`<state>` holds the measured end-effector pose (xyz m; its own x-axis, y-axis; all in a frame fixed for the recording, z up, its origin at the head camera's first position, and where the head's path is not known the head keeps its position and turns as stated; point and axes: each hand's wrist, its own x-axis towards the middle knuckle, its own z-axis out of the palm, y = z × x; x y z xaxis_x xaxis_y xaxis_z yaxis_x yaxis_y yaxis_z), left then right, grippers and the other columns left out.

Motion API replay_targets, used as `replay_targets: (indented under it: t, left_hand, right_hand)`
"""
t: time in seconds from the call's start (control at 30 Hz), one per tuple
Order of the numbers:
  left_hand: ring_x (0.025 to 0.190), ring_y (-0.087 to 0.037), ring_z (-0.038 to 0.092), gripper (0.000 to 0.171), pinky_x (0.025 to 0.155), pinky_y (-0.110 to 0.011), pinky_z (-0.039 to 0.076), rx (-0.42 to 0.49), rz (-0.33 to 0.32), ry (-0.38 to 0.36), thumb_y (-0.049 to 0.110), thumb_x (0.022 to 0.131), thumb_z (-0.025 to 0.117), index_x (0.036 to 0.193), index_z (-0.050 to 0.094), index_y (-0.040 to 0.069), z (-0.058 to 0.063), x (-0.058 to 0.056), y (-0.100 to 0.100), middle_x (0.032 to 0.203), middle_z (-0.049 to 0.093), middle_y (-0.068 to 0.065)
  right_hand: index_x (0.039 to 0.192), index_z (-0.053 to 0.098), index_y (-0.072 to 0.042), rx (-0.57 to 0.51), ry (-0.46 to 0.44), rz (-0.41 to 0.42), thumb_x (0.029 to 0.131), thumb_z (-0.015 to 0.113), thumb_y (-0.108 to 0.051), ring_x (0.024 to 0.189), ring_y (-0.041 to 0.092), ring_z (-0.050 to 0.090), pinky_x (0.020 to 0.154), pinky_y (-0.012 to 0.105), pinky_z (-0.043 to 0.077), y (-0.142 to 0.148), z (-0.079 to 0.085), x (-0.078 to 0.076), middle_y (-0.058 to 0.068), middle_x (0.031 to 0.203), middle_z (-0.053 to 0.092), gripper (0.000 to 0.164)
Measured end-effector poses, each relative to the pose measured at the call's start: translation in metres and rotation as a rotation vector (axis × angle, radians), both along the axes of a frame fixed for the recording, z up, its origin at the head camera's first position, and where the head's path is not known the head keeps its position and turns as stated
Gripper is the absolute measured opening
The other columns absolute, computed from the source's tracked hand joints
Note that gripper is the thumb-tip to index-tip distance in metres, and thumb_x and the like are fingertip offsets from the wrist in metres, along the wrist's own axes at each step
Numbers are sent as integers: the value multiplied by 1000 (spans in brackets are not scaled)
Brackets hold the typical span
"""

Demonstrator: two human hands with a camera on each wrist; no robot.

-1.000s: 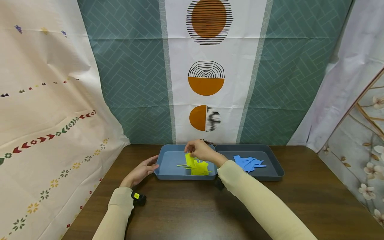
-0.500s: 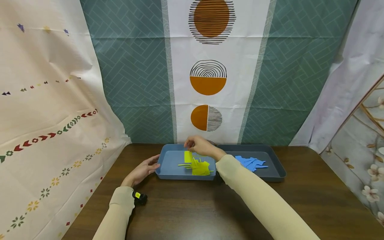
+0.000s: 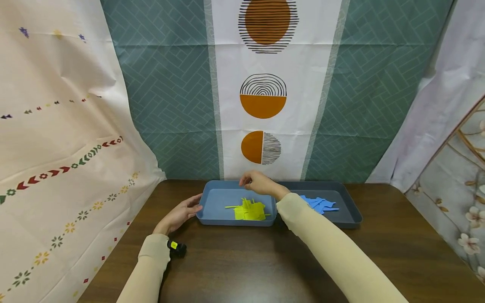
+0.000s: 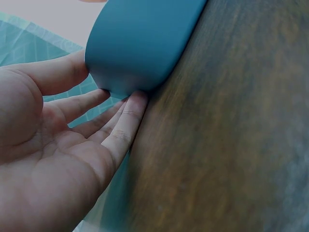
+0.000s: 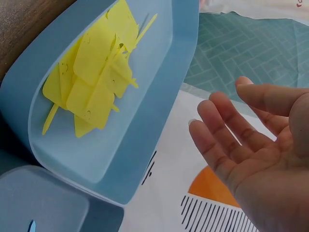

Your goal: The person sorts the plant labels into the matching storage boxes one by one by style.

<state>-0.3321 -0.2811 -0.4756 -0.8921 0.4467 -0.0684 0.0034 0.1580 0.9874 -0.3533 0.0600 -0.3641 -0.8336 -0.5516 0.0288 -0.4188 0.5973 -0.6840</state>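
My left hand (image 3: 181, 215) touches the left end of a light blue tray (image 3: 216, 205). The left wrist view has its fairly straight fingers against the outer wall of the tray (image 4: 140, 43). Over the far side of that tray, my right hand (image 3: 259, 185) hovers with nothing in it. Its fingers look loosely bent and apart in the right wrist view, where the hand (image 5: 256, 140) is beside the tray's rim. A heap of thin, flat yellow pieces (image 3: 251, 210), with rounded tabs and narrow strips, lies in the tray; overlapping hides some of them.
A dark grey tray (image 3: 346, 210) adjoins the light blue one on the right. Flat blue pieces (image 3: 320, 205) lie in it, partly behind my right sleeve (image 3: 314, 231). Both trays stand on a brown wooden table (image 3: 235, 261) against a patterned curtain (image 3: 174, 105).
My right hand has let go of a yellow piece, which now lies on the heap. The hand has lifted slightly and shifted right. My left hand keeps its place at the tray.
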Motion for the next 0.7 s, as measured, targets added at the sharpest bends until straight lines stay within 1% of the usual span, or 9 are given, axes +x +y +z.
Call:
replay_targets:
  t: [0.17,0.27,0.33,0.5,0.57,0.7]
  left_hand:
    - [152,-49,21,70,124,-62,19,-4,-3,6,12,110,51,165,11,-3,0,-1,-3,166,16,-32]
    - [153,-49,21,71,124,-61,20,-9,-4,8,13,110,52,165,10,-2,1,-1,-5,166,16,-31]
    - [153,-48,21,72,124,-61,20,-14,4,-4,14,110,52,166,9,-1,1,1,-6,166,15,-31]
    - [154,-46,20,71,124,-59,20,-28,14,-24,12,111,50,166,8,1,-2,3,-8,167,14,-30]
    - [153,-46,21,70,124,-59,20,-26,19,-23,11,111,49,167,8,1,-2,3,-8,166,15,-30]
    - [153,-45,24,68,124,-58,22,-32,26,-10,11,111,48,167,9,2,1,1,-7,166,17,-28]
  right_hand:
    - [110,72,-6,-19,-24,13,104,58,-2,102,27,66,92,38,56,3,2,0,8,108,69,16]
    - [110,72,-5,-37,-21,21,104,57,-1,100,30,66,89,38,56,6,2,0,9,106,69,16]
    - [109,72,-5,-43,-15,28,104,58,-1,98,30,65,86,36,56,9,0,2,8,105,70,15]
    - [109,72,-6,-52,-19,42,104,59,-3,99,33,66,83,35,56,17,-7,5,7,105,70,13]
    - [109,72,-6,-57,-23,32,104,60,-4,98,32,66,83,37,57,21,-8,6,6,105,70,13]
    - [110,72,-7,-59,-25,11,105,60,-5,94,23,65,85,40,58,29,-8,8,6,106,70,13]
